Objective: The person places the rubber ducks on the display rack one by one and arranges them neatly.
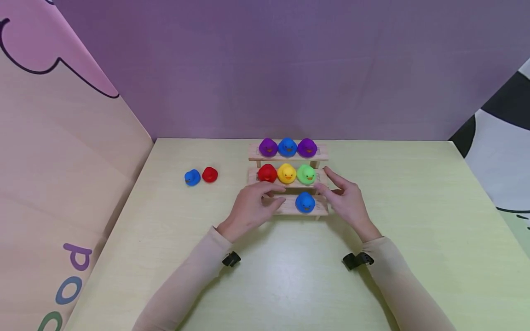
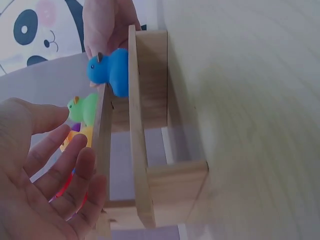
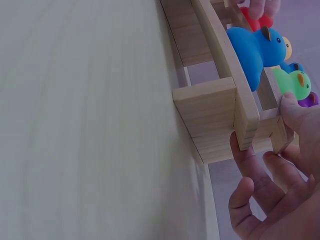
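Observation:
A three-step wooden stand carries small rubber ducks. On its lowest step sits a blue duck, towards the right end. The middle step bears a red duck, a yellow duck and a green duck. My left hand hovers at the stand's left side with nothing in it, fingers spread and loosely bent in the left wrist view. My right hand holds the stand's right end; in the right wrist view the thumb lies by the middle step, fingers at the plank ends.
The top step holds a purple duck, a blue duck and another purple duck. Left of the stand, a blue duck and a red duck lie on the pale table. A purple wall panel rises behind.

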`<action>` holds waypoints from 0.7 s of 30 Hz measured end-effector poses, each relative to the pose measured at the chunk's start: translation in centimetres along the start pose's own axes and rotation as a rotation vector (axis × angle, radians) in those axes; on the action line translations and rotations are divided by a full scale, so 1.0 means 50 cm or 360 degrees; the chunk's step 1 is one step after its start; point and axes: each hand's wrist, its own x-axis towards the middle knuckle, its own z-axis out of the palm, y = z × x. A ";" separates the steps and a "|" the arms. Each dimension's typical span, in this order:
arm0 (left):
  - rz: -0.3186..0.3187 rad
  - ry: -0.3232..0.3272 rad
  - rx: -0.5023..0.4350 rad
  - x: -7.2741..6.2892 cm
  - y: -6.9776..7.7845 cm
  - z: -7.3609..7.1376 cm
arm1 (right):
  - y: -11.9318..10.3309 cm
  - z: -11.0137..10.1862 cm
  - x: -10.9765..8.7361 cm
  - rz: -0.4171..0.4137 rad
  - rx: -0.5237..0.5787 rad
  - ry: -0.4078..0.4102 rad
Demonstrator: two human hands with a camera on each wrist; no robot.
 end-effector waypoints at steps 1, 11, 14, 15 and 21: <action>-0.0007 0.0012 -0.0002 -0.002 -0.003 -0.002 | 0.000 0.000 0.000 0.0000 0.0001 0.0001; -0.0020 0.0090 -0.0026 -0.014 -0.033 -0.018 | -0.003 -0.001 -0.002 0.0011 0.0007 0.0002; -0.0047 0.0098 -0.0019 -0.017 -0.039 -0.024 | -0.002 -0.001 -0.002 0.0001 0.0000 0.0011; -0.0054 0.0102 -0.0018 -0.019 -0.041 -0.026 | -0.002 -0.001 -0.002 -0.0001 -0.0003 0.0012; -0.0038 0.0146 -0.0019 -0.026 -0.054 -0.039 | -0.001 0.001 -0.001 -0.0005 0.0012 0.0008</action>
